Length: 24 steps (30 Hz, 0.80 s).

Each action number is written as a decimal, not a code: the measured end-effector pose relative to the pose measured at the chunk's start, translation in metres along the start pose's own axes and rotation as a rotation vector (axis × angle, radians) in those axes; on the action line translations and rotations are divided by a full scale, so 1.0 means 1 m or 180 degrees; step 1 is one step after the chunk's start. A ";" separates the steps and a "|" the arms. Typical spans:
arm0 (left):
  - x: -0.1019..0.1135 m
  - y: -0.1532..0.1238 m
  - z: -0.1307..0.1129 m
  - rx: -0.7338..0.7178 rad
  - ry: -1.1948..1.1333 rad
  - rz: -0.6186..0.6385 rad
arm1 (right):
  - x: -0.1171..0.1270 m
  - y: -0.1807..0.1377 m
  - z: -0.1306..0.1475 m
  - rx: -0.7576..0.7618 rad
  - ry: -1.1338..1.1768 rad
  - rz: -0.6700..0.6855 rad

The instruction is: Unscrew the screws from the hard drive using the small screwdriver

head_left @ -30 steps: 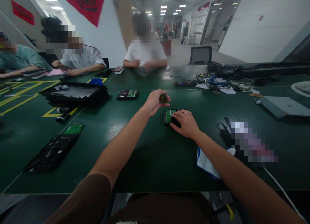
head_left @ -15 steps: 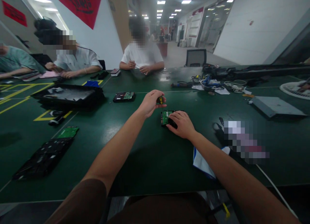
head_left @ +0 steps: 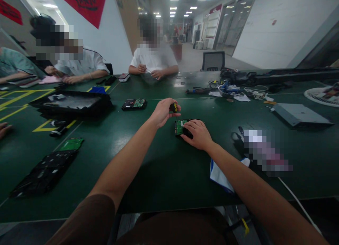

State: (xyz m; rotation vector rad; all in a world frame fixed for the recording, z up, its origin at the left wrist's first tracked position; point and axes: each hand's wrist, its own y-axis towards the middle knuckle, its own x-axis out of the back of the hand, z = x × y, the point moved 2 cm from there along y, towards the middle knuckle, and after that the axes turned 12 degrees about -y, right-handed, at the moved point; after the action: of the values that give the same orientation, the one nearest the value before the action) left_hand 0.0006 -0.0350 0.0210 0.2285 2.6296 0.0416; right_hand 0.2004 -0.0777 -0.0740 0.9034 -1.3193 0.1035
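much of the drive (head_left: 179, 130), on the table (head_left: 159, 188), is hidden under the right hand (head_left: 197, 133); whether those bent fingers grip it, i cannot tell. green circuitry (head_left: 181, 124) shows leftward. the left hand (head_left: 163, 113) clasps a black-and-yellow handle (head_left: 173, 107) just above, lower end indistinct. across the glossy green surface: a person in white (head_left: 159, 59), hazy room (head_left: 192, 59) behind.

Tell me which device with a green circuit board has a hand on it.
The central device, beneath the right hand. No hand is on the far device, right of the black tray, or the long near-left device.
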 end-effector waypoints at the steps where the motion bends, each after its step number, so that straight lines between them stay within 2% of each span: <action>1: 0.001 0.001 0.001 0.0000 -0.0053 -0.0016 | 0.000 0.000 0.000 0.0003 -0.0006 0.0009; 8: 0.004 0.002 -0.001 -0.0135 0.0322 -0.0053 | 0.001 0.001 0.000 0.0048 -0.0014 0.0004; 15: 0.002 0.001 0.002 0.0060 -0.0089 -0.0017 | 0.002 0.001 0.000 0.0030 0.0021 0.0022; 21: 0.003 0.003 0.001 -0.0150 0.0261 0.0039 | 0.001 0.001 0.000 0.0015 0.0010 0.0023; 24: 0.002 0.002 0.002 -0.0024 0.0222 0.0131 | 0.000 0.001 -0.001 0.0012 -0.0005 0.0004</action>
State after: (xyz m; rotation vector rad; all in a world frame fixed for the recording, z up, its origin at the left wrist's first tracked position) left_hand 0.0000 -0.0329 0.0185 0.2835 2.6936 0.0745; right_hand 0.2006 -0.0771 -0.0732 0.9060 -1.3215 0.1064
